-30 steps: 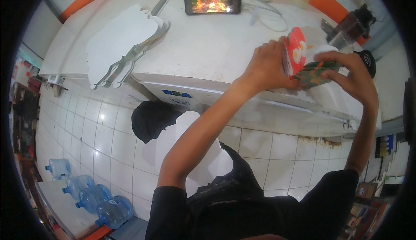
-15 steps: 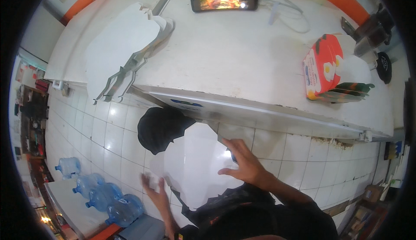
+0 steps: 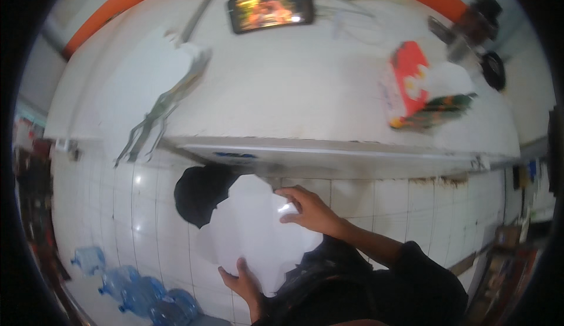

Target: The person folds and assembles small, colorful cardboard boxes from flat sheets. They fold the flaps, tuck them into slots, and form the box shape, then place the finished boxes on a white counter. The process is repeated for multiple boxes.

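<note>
A flat white die-cut carton blank point(image 3: 252, 232) rests over my lap, its plain side up. My right hand point(image 3: 308, 208) grips its right edge, the thumb on top and the other fingers curled at the rim. At the lower left edge, my left hand point(image 3: 242, 282) holds the blank with its thumb over the top; some of its fingers are hidden beneath. On the counter to the left lies a stack of similar flat blanks point(image 3: 141, 91). Red folded cartons point(image 3: 409, 82) with printed sides stand nested at the right of the counter.
The white counter point(image 3: 294, 97) runs across in front of me. A phone point(image 3: 271, 11) showing a video is propped at its back, with a cable point(image 3: 352, 32) beside it. Several blue water jugs point(image 3: 141, 293) stand at lower left. My knee point(image 3: 202, 194) is under the counter edge.
My left hand has come in from the left, where it was apart from the blank, and now holds its lower edge. The right hand keeps its grip. The whole view has shifted slightly.
</note>
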Motion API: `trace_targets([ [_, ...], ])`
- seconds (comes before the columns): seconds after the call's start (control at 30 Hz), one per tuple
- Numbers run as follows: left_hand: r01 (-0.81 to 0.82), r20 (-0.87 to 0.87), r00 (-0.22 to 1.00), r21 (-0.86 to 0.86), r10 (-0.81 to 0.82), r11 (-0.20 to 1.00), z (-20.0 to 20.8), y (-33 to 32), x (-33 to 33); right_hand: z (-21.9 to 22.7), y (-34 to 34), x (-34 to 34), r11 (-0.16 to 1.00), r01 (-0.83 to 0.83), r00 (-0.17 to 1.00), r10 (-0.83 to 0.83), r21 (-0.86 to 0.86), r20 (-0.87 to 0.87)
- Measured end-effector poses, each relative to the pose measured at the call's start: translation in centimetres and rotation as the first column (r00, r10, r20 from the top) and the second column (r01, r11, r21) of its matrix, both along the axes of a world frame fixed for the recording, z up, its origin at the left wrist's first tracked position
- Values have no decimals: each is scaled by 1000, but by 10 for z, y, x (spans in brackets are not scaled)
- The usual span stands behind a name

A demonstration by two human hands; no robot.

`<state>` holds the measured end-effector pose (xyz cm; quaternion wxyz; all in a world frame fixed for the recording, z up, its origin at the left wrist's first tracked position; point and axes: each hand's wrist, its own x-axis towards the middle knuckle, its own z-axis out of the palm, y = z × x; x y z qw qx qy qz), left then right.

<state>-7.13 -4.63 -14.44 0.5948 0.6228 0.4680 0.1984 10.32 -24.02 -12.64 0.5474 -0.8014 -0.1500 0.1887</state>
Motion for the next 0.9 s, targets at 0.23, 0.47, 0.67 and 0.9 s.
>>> trace_targets([
  [0.23, 155, -19, 988, 53, -155, 986, -7, 4, -3, 2, -9, 5, 992, 121, 991, -118, 46, -62],
  [0.47, 128, 47, 990, 76, -131, 989, -26, 9, -14, 36, -21, 5, 990, 144, 848, -128, 10, 515],
  [0.67, 115, 40, 992, 72, -118, 991, -16, 5, -14, 48, -25, 11, 996, 53, 985, -39, -76, 170],
  [0.9, 195, 22, 980, 99, -198, 976, -25, 14, -23, 32, -7, 1, 962, 22, 898, 101, -273, 429],
])
